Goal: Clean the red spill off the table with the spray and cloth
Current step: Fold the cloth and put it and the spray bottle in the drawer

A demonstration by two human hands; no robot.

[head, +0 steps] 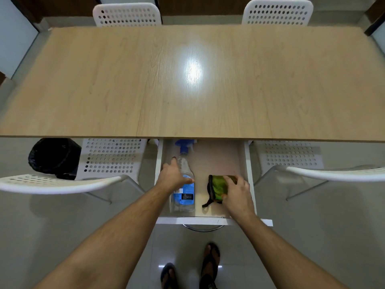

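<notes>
A: Item one, spray?

B: Spray bottle [183, 184], clear with a blue head, lying on its side along the left wall of the open drawer [249, 163], nozzle tucked under the near edge of the surface [125, 80]. My left hand [174, 174] wraps its shoulder; that grip is closed round the bottle, I judge for lifting.

A: Item two, cloth?

B: Green cloth [217, 187], dark-edged, folded, at the drawer's right side. My right hand [237, 193] rests over it, fingers curled onto the fabric: grip holding the cloth.

A: The red spill?

B: None that I can see on the surface; only a glare patch near its middle.

A: Room to move?

B: The drawer is narrow and its walls are close to both wrists, so straight up and toward me looks best. White chairs [112, 155] flank it, and a black bin [54, 156] stands at the left. The surface's near edge overhangs the nozzle.
</notes>
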